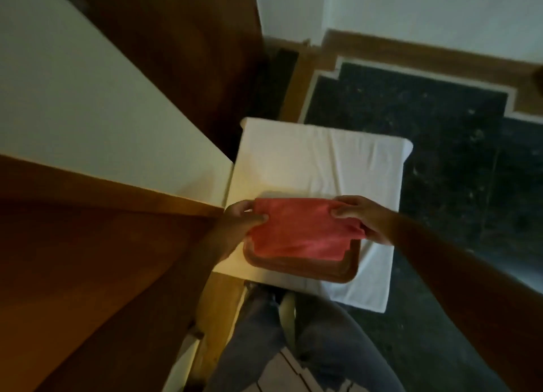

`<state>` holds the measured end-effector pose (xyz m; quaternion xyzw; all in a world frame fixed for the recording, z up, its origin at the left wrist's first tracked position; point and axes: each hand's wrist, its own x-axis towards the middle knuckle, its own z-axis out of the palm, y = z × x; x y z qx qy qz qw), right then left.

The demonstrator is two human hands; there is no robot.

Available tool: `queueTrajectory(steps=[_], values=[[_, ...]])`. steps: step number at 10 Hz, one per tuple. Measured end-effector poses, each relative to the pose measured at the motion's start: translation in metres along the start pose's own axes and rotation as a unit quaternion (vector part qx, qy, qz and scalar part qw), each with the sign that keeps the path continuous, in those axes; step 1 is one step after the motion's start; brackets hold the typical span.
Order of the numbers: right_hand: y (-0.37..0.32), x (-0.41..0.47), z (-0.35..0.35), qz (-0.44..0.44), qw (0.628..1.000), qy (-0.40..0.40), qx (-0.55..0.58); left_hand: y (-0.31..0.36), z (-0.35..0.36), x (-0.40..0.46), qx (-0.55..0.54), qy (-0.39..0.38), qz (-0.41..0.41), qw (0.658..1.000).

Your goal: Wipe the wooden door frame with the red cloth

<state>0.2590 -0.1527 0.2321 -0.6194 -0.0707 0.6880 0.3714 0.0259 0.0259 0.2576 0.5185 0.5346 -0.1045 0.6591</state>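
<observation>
red cloth (302, 230), soft, folded, both hands pinching

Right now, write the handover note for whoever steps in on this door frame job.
Left hand: pinching the left edge of the red cloth.
Right hand: pinching its right edge.
Cloth is held spread just above a wooden tray, which sits on a white-covered stool.
Door frame is at the left, not touched by the cloth.
Done: cloth in hand.
Left: bring it to the frame and wipe.
</observation>
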Motion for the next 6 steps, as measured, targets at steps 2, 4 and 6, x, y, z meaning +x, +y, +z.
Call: queueTrajectory(steps=[2, 4, 6], values=[[0.123, 0.083, -0.004, 0.037, 0.975, 0.161, 0.149, -0.09, 0.052, 0.117, -0.021, 0.101, -0.087, 0.991], [0.197, 0.161, 0.003, 0.056, 0.944, 0.323, -0.044, -0.149, 0.058, 0.201, 0.092, 0.088, -0.108, 0.986], [0.17, 0.125, 0.026, 0.009, 0.911, 0.383, -0.152, -0.121, 0.031, 0.158, 0.308, 0.09, -0.108, 0.941]])
